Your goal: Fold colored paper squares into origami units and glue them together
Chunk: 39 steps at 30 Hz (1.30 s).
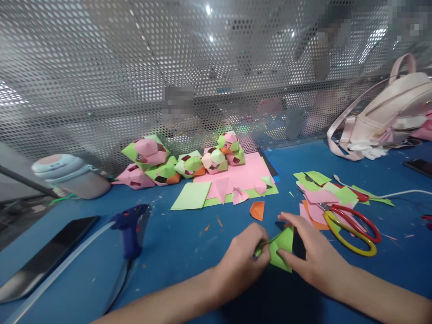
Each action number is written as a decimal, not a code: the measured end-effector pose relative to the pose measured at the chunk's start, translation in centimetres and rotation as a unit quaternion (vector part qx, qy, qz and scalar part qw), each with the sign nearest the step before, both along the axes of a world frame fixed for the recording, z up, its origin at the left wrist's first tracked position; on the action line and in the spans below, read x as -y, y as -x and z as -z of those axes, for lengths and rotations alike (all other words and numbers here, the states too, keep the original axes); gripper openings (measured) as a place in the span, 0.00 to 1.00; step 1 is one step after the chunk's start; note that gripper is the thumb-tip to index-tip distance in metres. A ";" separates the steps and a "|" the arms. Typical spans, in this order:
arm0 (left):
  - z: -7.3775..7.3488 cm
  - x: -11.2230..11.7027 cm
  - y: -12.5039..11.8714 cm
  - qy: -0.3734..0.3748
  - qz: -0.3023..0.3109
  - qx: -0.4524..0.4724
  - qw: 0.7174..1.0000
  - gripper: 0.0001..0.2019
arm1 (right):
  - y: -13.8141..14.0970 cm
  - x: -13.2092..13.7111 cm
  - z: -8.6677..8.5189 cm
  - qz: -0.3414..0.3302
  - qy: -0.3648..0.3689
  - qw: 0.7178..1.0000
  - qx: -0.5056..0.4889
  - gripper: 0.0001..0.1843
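My left hand (pixel 241 258) and my right hand (pixel 312 252) meet over the blue table (pixel 175 252) near its front edge. Both are closed on a folded green paper piece (pixel 282 248). The left hand pinches its left corner. The right hand's fingers and thumb press its right side against a dark patch. A small folded orange paper (pixel 257 210) lies just beyond the hands.
Red and yellow scissors (pixel 351 227) lie on paper scraps to the right. Pink and green sheets (pixel 236 184) and folded paper balls (pixel 189 164) sit in the middle back. A blue glue gun (pixel 131 229), phone (pixel 47 258) and bottle (pixel 69 175) are left; a pink backpack (pixel 388 112) is right.
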<state>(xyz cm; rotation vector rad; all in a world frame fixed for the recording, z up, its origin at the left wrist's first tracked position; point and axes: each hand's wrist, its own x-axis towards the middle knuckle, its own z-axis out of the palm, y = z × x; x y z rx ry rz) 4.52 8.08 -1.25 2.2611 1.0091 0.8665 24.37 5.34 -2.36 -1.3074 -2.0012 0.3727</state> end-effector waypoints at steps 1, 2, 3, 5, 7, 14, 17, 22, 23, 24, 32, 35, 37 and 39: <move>-0.1 0.0 -0.1 0.052 -0.029 0.023 0.998 0.04 | 0.1 0.0 0.1 0.007 0.058 0.997 -0.042 0.32; -0.2 0.0 -0.3 0.116 -0.045 0.049 0.991 0.03 | 0.1 -0.1 0.1 0.006 0.110 0.990 -0.088 0.33; -0.3 0.0 -0.4 0.185 -0.049 0.081 0.978 0.03 | 0.2 -0.2 0.0 -0.002 0.150 0.980 -0.132 0.32; -0.3 0.1 -0.7 0.310 -0.030 0.159 0.937 0.01 | 0.1 -0.5 -0.5 -0.022 0.191 0.962 -0.192 0.29; -0.1 0.1 -1.0 0.376 -0.007 0.232 0.897 0.06 | -0.1 -0.7 -1.3 -0.032 0.207 0.957 -0.200 0.29; 0.5 -0.2 -1.1 0.343 -0.025 0.240 0.908 0.19 | -1.0 -0.6 -2.2 -0.035 0.135 0.989 -0.046 0.27; 0.8 -0.4 -0.8 0.314 -0.018 0.213 0.925 0.18 | -0.9 -0.7 -1.6 -0.041 0.117 0.991 -0.046 0.26; 0.7 -0.6 -0.6 0.279 -0.040 0.189 0.941 0.16 | -1.0 -1.5 -1.3 0.000 0.160 0.974 -0.160 0.22; 0.5 -0.6 -0.6 0.285 -0.042 0.186 0.939 0.15 | -1.0 -1.7 -1.2 0.010 0.167 0.970 -0.178 0.22; 0.4 -0.6 -0.6 0.287 -0.049 0.188 0.938 0.14 | -1.1 -1.9 -1.2 0.013 0.174 0.967 -0.188 0.22; 0.0 -0.8 -0.5 0.249 -0.056 0.145 0.956 0.12 | -1.1 -1.7 -1.2 -0.013 0.140 0.982 -0.127 0.21; 0.2 -0.9 -0.3 0.214 -0.059 0.111 0.969 0.12 | -1.1 -1.6 -1.2 -0.021 0.133 0.984 -0.118 0.20; 0.3 -0.9 -0.2 0.186 -0.065 0.083 0.977 0.13 | -1.0 -1.6 -1.1 -0.018 0.140 0.983 -0.118 0.20; 0.2 -0.9 -0.2 0.149 -0.066 0.045 0.986 0.14 | -1.0 -1.6 -1.0 -0.012 0.143 0.982 -0.126 0.21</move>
